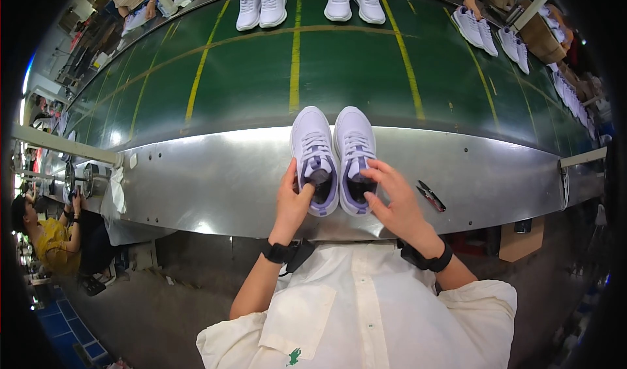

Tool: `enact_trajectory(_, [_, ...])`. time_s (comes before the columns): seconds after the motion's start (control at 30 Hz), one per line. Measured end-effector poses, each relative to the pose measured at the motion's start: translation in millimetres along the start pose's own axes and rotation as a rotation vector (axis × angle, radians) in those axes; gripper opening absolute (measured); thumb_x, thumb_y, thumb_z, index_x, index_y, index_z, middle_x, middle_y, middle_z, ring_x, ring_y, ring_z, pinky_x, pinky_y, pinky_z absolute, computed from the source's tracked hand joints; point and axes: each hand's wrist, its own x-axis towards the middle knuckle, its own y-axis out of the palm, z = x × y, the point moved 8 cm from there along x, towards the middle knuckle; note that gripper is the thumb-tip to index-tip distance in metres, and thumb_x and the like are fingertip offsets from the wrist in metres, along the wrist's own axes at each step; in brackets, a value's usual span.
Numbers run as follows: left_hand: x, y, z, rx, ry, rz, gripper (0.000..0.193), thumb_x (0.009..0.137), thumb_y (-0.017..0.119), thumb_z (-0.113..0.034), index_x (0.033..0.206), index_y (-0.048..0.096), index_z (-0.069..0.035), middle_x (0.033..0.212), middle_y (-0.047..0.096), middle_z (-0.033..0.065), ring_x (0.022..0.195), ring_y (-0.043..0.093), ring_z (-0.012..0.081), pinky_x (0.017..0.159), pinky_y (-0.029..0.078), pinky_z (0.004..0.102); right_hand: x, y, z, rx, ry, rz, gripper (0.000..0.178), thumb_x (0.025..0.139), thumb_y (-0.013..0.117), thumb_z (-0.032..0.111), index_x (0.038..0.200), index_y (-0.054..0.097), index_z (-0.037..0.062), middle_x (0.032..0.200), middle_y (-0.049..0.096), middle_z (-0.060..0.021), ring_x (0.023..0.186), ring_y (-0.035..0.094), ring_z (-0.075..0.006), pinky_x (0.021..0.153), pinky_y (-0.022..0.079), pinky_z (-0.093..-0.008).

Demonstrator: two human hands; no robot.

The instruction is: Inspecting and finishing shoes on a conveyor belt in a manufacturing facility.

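Two white sneakers with lilac linings stand side by side on the metal ledge before me, toes pointing away. My left hand (pixel 292 199) grips the left sneaker (pixel 313 136); its thumb reaches into the shoe's opening while the fingers lie along the outer side. At the right sneaker (pixel 354 134), my right hand (pixel 396 199) has thumb and fingers apart, the tips at the collar and tongue. Both shoes are laced, and their insides look dark. A pair of small thread snips (pixel 432 196) lies on the ledge to the right of my right hand.
Beyond the ledge (pixel 215 173) runs a green conveyor belt (pixel 248 75) with yellow lines. More white sneaker pairs (pixel 261 6) stand along its far side. A co-worker's hand (pixel 471 4) touches a pair at far right. A person in yellow (pixel 55 245) sits at left.
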Motion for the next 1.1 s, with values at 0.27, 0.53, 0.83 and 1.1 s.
enact_trajectory(0.27, [-65.8,25.8,-124.8,0.89,0.759,-0.066,0.048,0.069,0.076,-0.02,0.113,0.061,-0.008,0.088,0.059,0.0062,0.087,0.055,0.0261,0.083,0.04,0.04,-21.9,8.8,-64.6,0.271,0.383,-0.128,0.048,0.08,0.068,0.009,0.125,0.051,0.0042,0.122,0.056,-0.0127,0.098,0.059,-0.023,0.078,0.05,-0.0323])
enact_trajectory(0.53, [-19.3,83.3,-89.5,1.173,0.679,0.344,0.049,0.065,0.074,-0.051,0.096,0.068,-0.013,0.083,0.06,0.0139,0.085,0.057,0.0275,0.076,0.037,0.0405,-30.6,17.6,-84.8,0.471,0.462,-0.087,0.038,0.085,0.064,0.007,0.122,0.054,0.003,0.111,0.061,-0.0084,0.09,0.06,-0.0139,0.071,0.053,-0.0261])
enact_trajectory(0.83, [177.8,98.1,-132.6,1.272,0.761,0.085,0.053,0.067,0.074,-0.048,0.106,0.065,-0.013,0.099,0.06,0.0155,0.097,0.056,0.0307,0.077,0.041,0.0409,-48.5,6.6,-95.9,-0.114,0.172,-0.212,0.017,0.076,0.06,0.0,0.09,0.066,0.0055,0.085,0.063,-0.0096,0.073,0.062,-0.0253,0.063,0.05,-0.0326])
enact_trajectory(1.1, [99.1,139.4,-90.2,1.085,0.992,0.155,0.061,0.071,0.071,-0.019,0.127,0.051,-0.009,0.146,0.032,0.0213,0.137,0.03,0.0375,0.104,0.028,0.0581,-48.8,7.3,-107.3,-0.175,0.079,-0.336,0.013,0.066,0.06,-0.001,0.073,0.064,0.0089,0.077,0.06,-0.0074,0.066,0.058,-0.027,0.058,0.046,-0.037])
